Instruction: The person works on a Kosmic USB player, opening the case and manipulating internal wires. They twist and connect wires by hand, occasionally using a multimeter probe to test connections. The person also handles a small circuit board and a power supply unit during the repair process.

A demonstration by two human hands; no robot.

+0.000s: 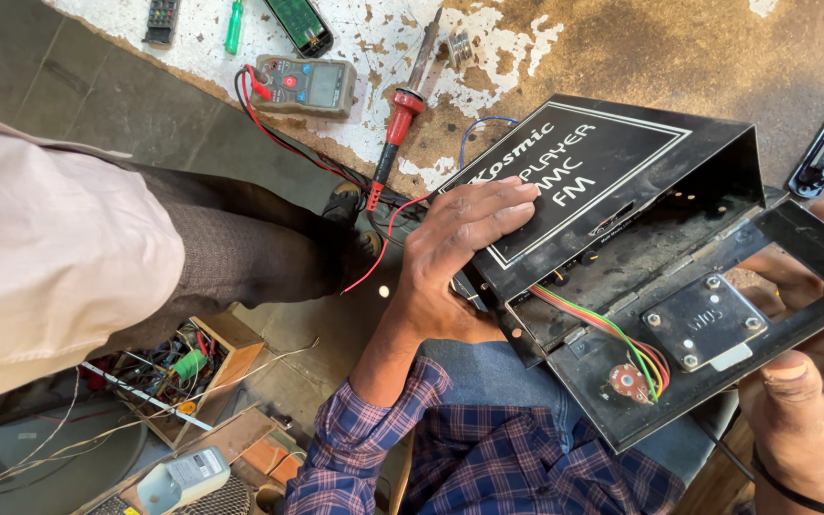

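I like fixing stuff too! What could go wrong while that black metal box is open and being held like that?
The thin coloured wires run from the black metal box to the hinged panel; opening it wider might tug them loose. The left hand and right hand grip bare sheet-metal edges, which could cut. The box rests on a lap, so it might slip.

Just one view here: the head cam looked steeply down from right above the black metal case (603,191) on the person's lap, pretty close in, with the worktop (622,48) lying beyond that case.
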